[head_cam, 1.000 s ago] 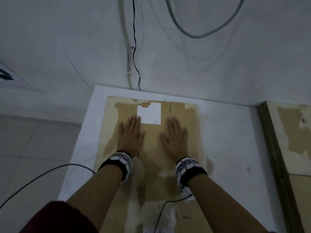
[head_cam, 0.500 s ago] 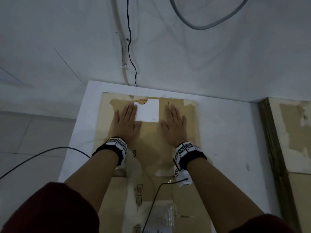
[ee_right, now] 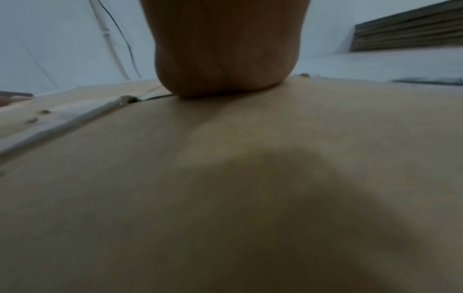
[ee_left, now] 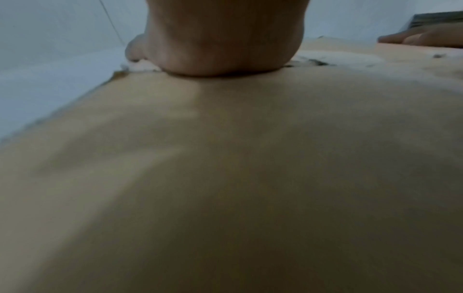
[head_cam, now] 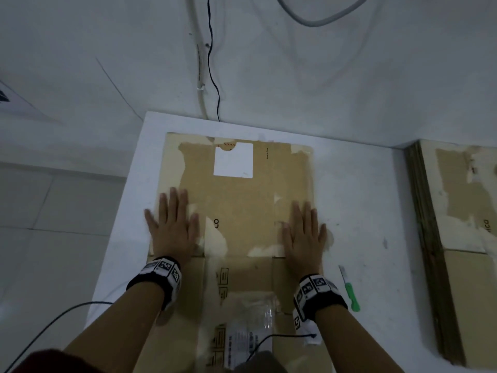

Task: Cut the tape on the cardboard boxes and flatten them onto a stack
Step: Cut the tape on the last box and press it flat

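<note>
Flattened box (head_cam: 236, 211) lies under both flat palms, left hand (head_cam: 173, 224), right hand (head_cam: 304, 232), each grip released.

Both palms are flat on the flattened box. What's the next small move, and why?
Probably grip the side edges and carry it right onto the stack. The cardboard box already lies flat on the table under the left hand and right hand, both near its outer edges; no raised flap shows.

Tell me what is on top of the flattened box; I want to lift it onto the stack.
Both hands press flat on the flattened box: left hand near its left edge, right hand near its right. A white label is stuck on. Whatever lies under the palms is covered.
</note>
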Demonstrator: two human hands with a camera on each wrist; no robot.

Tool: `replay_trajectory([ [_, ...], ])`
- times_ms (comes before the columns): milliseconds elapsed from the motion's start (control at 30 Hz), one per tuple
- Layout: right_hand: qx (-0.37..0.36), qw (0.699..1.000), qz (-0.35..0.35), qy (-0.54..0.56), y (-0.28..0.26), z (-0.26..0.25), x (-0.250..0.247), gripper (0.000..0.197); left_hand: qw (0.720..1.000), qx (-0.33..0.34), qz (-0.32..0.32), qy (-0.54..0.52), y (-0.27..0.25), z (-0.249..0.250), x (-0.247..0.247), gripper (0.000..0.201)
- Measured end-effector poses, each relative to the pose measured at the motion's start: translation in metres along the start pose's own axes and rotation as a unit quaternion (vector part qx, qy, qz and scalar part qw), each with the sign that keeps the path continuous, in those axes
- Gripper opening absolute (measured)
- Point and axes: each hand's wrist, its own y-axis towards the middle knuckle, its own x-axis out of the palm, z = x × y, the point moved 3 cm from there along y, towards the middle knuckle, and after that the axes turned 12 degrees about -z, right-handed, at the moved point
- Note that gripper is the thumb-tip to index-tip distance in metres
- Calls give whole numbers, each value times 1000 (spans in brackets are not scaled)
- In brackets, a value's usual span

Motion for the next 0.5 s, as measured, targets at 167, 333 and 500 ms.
replay_trajectory([
  [167, -12, 1000, -4, 17, 4, 1, 0, 61, 1000, 4, -13, -4, 4, -1, 0, 66],
  [333, -44, 997, -30, 58, 4, 8, -5, 61, 997, 46, -24, -51, 1, -8, -7, 68],
  [500, 37, 981, -19, 188, -9, 19, -18, 67, 986, -95, 10, -134, -28, -12, -20, 77],
])
